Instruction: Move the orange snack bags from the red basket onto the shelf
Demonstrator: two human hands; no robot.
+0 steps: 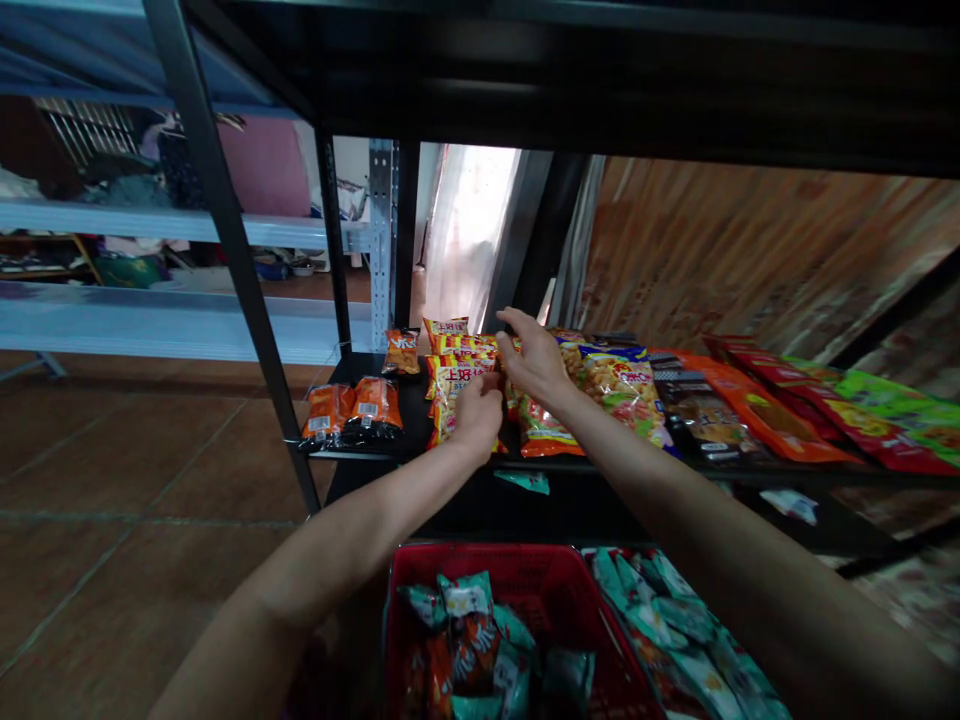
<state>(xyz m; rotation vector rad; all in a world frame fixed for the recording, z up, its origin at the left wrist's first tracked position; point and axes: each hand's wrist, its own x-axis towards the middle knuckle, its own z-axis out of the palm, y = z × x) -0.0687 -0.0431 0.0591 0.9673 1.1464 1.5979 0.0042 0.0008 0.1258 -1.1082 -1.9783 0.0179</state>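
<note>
The left hand (478, 415) is being held half-curled before the yellow packets (451, 376) on the shelf (412, 405), any grip being hidden; the right hand (536, 362), seemingly empty, is being held loosely open beside them, so the row is apparently being steadied. Leftward, three orange packets (377, 400) are being displayed. Below, teal packets (466, 597), too jumbled for counting, are being contained by one red basket (553, 582).

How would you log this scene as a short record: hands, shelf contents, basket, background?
Left hand: fingers curled, at yellow snack bags; grip unclear
Right hand: raised, open, beside those bags
Black shelf: also holds orange-and-black bags, left
Red basket: green packets and orange packets
Background: blue shelving, tiled floor
</note>
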